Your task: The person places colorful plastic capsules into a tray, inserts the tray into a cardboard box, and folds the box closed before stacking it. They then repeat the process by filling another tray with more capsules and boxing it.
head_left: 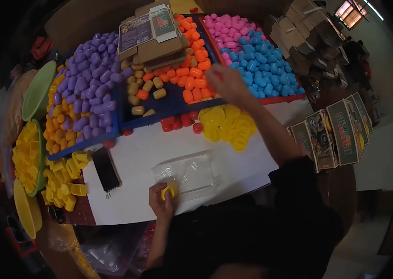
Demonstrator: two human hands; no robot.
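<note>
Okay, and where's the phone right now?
In the head view, the black phone lies on the white sheet, left of the clear plastic tray, beside the yellow plastic pieces.

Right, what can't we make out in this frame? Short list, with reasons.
- Head view: whether the right hand holds anything; motion blur at the orange plastic capsules.
- Head view: part of the yellow round plastic piece; hidden by the left hand.
- Head view: what lies beneath the flattened tan cardboard; covered by it.
- Head view: fine print on the printed cardboard boxes; too small.
</note>
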